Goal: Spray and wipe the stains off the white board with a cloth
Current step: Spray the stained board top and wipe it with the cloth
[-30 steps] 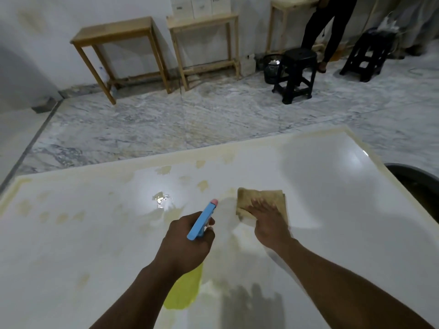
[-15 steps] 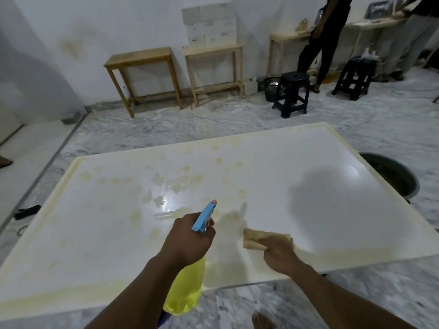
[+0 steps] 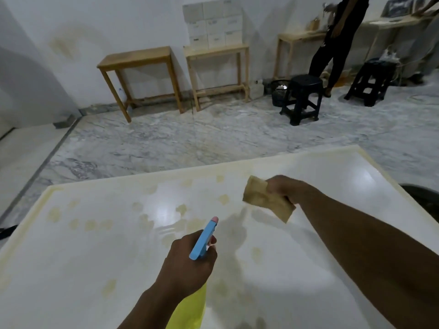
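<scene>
White board [image 3: 308,269] fills the lower half of my feed, lying flat and low over the marble floor, with yellowish stains [image 3: 181,208] scattered mostly across its left and middle and a wet, glossy patch near the centre. The left hand [image 3: 187,264] is wrapped round the neck of the spray bottle [image 3: 203,241], a finger on the trigger side as far as I can tell, the blue head aimed toward the middle stains. The right hand [image 3: 282,188] pinches the tan cloth [image 3: 263,198] in curled fingers. The cloth appears to be lifted clear of the surface, going by the shadow under it. I judge the job as partway, with many marks not yet wiped. My worries from here are these. The cloth hangs close to the line of fire, so a squeeze now could wet it and the hand instead of the stains. The cloth already looks discoloured, so a broad swipe may smear residue into the cleaner right side. Too much liquid could pool against the raised rim or run off the far edge. Reaching for the left-hand stains means leaning over a slick surface, and a palm planted there might slide. A dark basin [image 3: 425,198] sits just beside the right edge, easy to knock.
</scene>
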Available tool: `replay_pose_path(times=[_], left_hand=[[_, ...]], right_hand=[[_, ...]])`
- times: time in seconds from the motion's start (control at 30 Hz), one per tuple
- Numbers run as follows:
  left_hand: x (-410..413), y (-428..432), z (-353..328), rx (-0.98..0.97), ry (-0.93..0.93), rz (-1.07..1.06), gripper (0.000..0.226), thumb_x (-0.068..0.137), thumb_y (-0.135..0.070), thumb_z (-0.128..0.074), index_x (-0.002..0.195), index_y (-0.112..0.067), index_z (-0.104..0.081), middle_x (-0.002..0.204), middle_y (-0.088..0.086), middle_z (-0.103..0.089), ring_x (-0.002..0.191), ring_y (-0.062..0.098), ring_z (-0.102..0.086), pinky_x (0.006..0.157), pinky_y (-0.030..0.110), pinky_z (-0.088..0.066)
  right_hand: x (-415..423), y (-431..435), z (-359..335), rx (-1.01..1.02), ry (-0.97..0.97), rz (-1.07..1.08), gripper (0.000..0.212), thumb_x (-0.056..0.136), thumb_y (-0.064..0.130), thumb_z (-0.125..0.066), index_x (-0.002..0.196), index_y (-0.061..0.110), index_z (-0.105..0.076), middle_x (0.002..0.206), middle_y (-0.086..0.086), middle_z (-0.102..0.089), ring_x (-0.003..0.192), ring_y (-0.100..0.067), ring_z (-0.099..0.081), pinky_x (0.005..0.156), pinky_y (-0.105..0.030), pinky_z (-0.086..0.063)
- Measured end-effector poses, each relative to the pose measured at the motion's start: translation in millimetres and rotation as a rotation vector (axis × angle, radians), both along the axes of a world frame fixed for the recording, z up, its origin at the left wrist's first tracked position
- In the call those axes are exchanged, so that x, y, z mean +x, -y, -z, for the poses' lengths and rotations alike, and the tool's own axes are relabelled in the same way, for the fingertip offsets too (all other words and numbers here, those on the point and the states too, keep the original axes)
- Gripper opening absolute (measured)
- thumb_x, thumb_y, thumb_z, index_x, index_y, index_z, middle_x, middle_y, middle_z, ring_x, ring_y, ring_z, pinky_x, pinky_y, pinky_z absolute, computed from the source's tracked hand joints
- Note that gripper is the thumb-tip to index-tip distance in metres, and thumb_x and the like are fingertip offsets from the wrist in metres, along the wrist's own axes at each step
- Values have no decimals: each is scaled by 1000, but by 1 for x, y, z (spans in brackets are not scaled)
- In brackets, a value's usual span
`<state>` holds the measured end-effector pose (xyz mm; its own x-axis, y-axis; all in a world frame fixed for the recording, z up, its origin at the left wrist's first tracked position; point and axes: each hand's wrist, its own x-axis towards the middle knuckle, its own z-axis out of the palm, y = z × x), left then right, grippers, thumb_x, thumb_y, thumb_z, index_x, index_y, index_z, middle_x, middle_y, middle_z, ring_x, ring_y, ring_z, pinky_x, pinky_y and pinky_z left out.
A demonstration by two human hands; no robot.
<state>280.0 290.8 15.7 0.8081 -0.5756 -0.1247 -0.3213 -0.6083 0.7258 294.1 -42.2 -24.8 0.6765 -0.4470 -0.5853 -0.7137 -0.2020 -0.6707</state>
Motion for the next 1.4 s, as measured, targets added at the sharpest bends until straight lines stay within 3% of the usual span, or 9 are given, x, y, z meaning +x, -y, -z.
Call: replay_pose_path(times=[0.17,0.23,0.5,0.63,0.87,1.07,1.2,1.3,1.4], left_hand=[[52,19,24,32,-10,-15,18,90,-21,-68,94,-39,-67,82,-10,-72,76,16,-67,67,19,-56],[64,23,31,37,-26,-11,18,89,-19,-68,95,-36,-68,82,-10,-72,76,11,-67,64,13,-52],[60,12,47,39,-67,-46,20,90,-15,-67,94,-34,-69,80,-4,-72,75,14,-68,62,15,-52],[36,-7,39,48,-34,-56,20,89,-18,-67,91,-38,-66,85,-12,-72,79,8,-66,66,13,-52],[-49,-76,9,33,35,-62,16,88,-20,-66,90,-37,-65,87,-6,-72,74,20,-69,72,34,-59],[-134,-147,-6,55,46,-15,8,90,-20,-62,91,-27,-66,83,-6,-70,67,14,-67,59,15,-47],[-148,-162,-23,33,43,22,8,91,-20,-61,88,-27,-63,88,-4,-71,73,15,-68,66,25,-52],[-136,-156,-32,-4,34,15,6,91,-24,-62,91,-29,-65,90,-7,-71,78,14,-68,72,27,-56],[-109,-139,-33,-11,46,24,7,90,-25,-61,94,-27,-67,89,-7,-71,76,14,-68,70,24,-55]], right_hand=[[130,47,25,-485,151,-197,28,93,10,-46,116,14,-60,120,-15,-61,113,-34,-58,81,-31,-41],[152,53,66,-521,95,-306,45,95,12,-43,139,18,-50,145,-13,-51,133,-32,-47,104,-36,-40],[105,10,169,-758,93,-451,62,91,9,-43,149,30,-40,160,1,-32,150,-22,-23,120,-46,-22],[38,-30,173,-731,102,-467,57,88,13,-37,140,31,-51,151,0,-47,143,-26,-37,116,-45,-31],[-147,-175,147,-722,115,-431,67,88,3,-42,149,30,-39,162,5,-28,152,-19,-18,123,-41,-14],[-268,-277,138,-711,96,-465,70,79,7,-35,144,30,-47,158,5,-36,150,-21,-26,120,-42,-23],[-280,-279,104,-364,75,-369,50,88,7,-39,131,21,-61,133,-6,-62,126,-26,-55,97,-28,-42],[-259,-247,53,54,49,-196,23,78,21,-52,90,11,-69,90,-7,-66,83,-24,-61,73,-31,-43],[-226,-208,31,436,0,-2,34,75,12,-62,103,-6,-69,101,-22,-72,90,-37,-69,76,-42,-55]])
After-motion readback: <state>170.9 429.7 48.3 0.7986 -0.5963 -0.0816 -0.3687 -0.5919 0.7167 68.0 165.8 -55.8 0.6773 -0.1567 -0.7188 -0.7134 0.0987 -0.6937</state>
